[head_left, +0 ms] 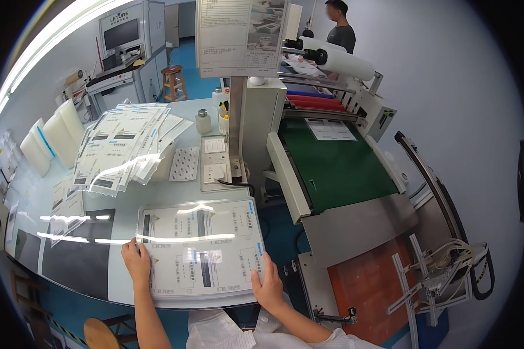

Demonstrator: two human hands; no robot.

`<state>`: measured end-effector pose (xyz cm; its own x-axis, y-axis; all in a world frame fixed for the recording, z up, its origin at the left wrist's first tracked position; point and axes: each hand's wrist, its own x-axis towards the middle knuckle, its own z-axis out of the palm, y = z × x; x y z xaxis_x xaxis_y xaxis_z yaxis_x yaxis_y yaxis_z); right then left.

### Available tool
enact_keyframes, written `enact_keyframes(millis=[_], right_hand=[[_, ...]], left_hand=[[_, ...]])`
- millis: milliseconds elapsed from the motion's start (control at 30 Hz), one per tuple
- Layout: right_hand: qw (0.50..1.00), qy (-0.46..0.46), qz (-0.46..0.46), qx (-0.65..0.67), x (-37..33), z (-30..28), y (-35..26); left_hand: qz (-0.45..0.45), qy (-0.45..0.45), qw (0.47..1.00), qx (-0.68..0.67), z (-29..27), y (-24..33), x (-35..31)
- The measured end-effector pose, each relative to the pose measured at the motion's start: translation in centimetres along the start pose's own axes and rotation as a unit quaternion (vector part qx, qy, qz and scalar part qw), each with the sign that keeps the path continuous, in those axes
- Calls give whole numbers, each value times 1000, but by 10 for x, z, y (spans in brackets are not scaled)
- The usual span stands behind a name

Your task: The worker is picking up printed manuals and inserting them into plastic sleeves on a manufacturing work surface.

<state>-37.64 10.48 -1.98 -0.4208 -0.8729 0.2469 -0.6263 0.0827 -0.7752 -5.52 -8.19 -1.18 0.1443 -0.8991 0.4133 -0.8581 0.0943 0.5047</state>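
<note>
A thick, neat stack of clear printed sheets lies at the table's front edge, directly before me, with black text, dark blocks and yellow triangles on it. My left hand grips the stack's left edge, its thumb and fingers at the side and top. At the lower right edge, my right hand holds the stack between thumb and fingers. The fingertips of both hands are partly hidden at the edges. Light streaks glare across the top sheet.
A loose pile of similar sheets fans out farther left, beside white rolls. A power socket box and bottle stand beyond the stack. To the right is a machine with a green conveyor belt; a person stands behind it.
</note>
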Motion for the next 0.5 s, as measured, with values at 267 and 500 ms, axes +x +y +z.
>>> enact_keyframes(millis=[267,500], right_hand=[[1000,6,-10,-19,-3,-3,2],[1000,-11,-1,-9,0,1,-1]], left_hand=[[-9,1,1000,-5,-5,9,-4],[-9,10,1000,-1,-4,3,-1]])
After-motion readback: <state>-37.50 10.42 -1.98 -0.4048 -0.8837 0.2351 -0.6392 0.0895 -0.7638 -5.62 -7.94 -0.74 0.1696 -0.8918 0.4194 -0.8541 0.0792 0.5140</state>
